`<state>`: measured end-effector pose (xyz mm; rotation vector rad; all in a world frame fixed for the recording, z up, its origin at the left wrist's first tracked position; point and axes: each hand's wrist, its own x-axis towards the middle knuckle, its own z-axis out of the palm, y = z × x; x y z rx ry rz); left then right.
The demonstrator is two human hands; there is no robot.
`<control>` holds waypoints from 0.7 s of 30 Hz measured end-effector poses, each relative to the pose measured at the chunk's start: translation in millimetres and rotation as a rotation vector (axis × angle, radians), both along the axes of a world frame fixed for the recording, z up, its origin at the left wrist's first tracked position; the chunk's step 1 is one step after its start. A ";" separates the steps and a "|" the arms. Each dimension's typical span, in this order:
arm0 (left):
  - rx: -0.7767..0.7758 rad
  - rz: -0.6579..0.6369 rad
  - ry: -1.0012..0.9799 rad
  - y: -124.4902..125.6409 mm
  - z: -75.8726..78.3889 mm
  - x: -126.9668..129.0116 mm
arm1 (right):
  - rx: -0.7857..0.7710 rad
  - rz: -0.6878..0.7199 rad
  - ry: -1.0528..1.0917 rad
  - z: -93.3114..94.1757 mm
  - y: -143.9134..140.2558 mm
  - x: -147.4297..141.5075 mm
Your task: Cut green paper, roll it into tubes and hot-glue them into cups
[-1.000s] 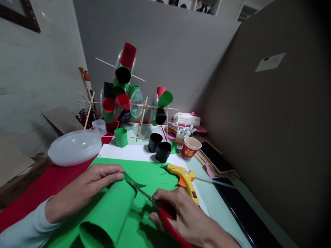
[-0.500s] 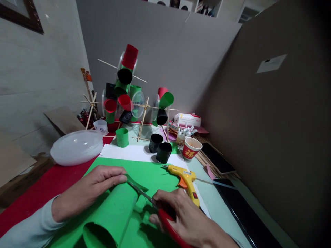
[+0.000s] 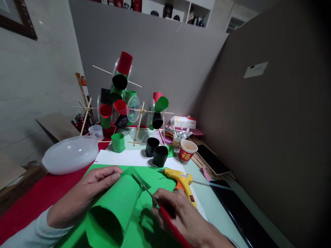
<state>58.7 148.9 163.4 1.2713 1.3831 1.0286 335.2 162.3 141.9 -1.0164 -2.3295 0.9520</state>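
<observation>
My left hand (image 3: 102, 186) grips the far left end of a rolled green paper tube (image 3: 117, 199), thumb on top. The tube lies slantwise on a flat green sheet (image 3: 152, 220), its open end facing me. In my right hand (image 3: 178, 213) is a pair of scissors (image 3: 168, 217) with red handles. Their blades reach the tube's far end, where a narrow green strip (image 3: 142, 177) stands partly cut away. Just beyond my right hand rests a yellow glue gun (image 3: 181, 179).
Black paper cylinders (image 3: 160, 156) and a green one (image 3: 118, 143) stand behind the sheet. Stick frames carry coloured tubes between clear discs (image 3: 133, 109). A white plastic bowl (image 3: 71, 155) is left; a red paper cup (image 3: 188, 151), marker cup (image 3: 177, 141) and black tablet (image 3: 212, 160) are right.
The scissors' blades have drawn back a little from my left fingers, and the strip shows more. The tube's near opening has turned more toward me. The whole view has shifted slightly.
</observation>
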 end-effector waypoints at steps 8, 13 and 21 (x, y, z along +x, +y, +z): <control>0.102 -0.020 0.158 -0.5 6.2 -2.6 | -0.028 0.021 -0.002 -1.6 2.7 -0.8; 0.144 -0.041 0.229 -2.1 6.5 -2.4 | -0.022 0.036 -0.001 -2.4 4.8 -0.4; 0.159 -0.043 0.314 -3.6 15.7 2.7 | -0.034 0.010 -0.039 2.6 1.5 1.7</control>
